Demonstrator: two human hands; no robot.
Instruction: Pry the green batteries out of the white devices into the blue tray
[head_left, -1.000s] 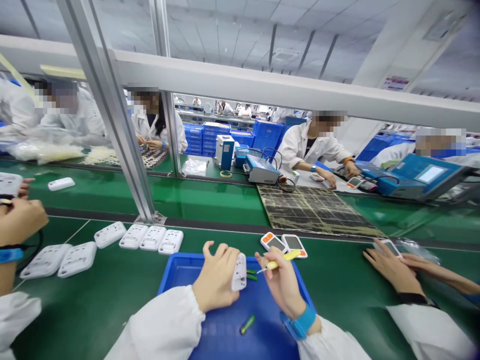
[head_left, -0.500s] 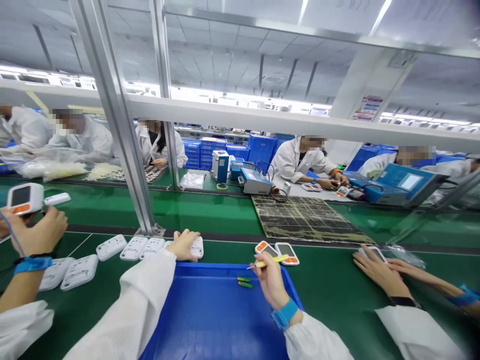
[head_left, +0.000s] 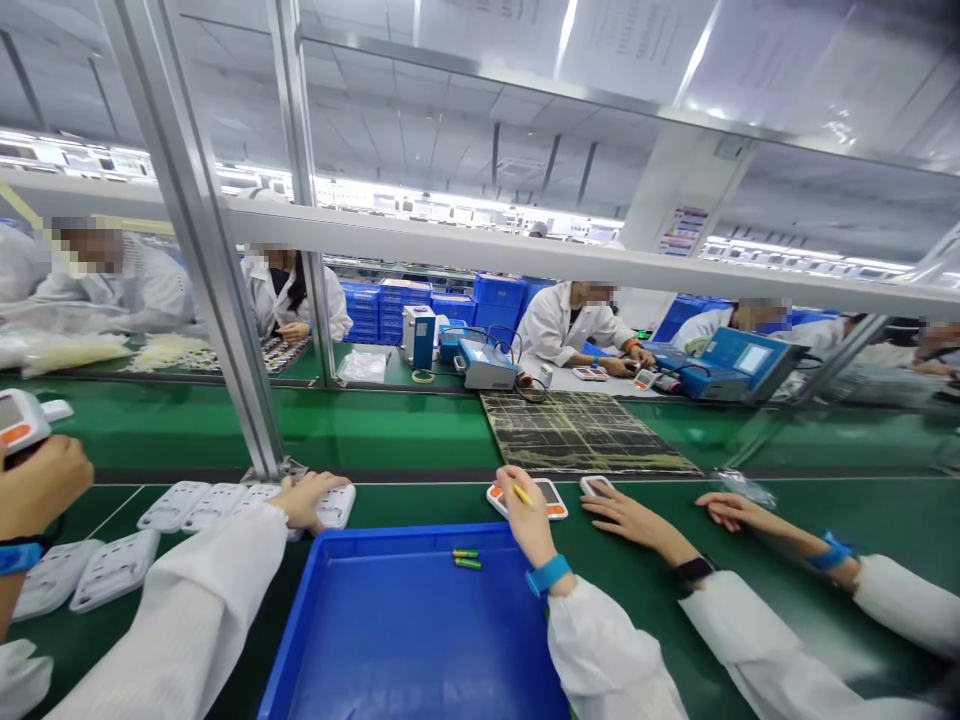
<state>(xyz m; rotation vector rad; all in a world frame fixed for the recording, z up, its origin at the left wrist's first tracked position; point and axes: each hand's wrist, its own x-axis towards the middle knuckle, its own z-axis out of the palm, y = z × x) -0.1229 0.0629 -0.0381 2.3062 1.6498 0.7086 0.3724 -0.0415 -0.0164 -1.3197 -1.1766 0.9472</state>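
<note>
1. While the left hand lies flat, fingers spread over the white case at the right end of a row of white cases, the right hand pinches a thin yellow stick and rests on an orange-trimmed device.
2. Location: the white case lies at 10 o'clock from the blue tray, on the green belt; the device lies at 1 o'clock from the tray.
3. Risk: the stick tip sits against the device face; too much pressure could scratch its glossy screen.
4. Risk: a neighbour's hand covers a second device just beside, at 3 o'clock; the two hands could collide.
5. Risk: two small green cylinders lie loose at the tray's 12 o'clock edge; a knock to the tray could roll them.
6. Materials: the cases are matte moulded plastic, rounded rectangles with recessed slots; the tray is smooth, rigid and shallow-walled; the belt is flat and slightly sheened.
</note>
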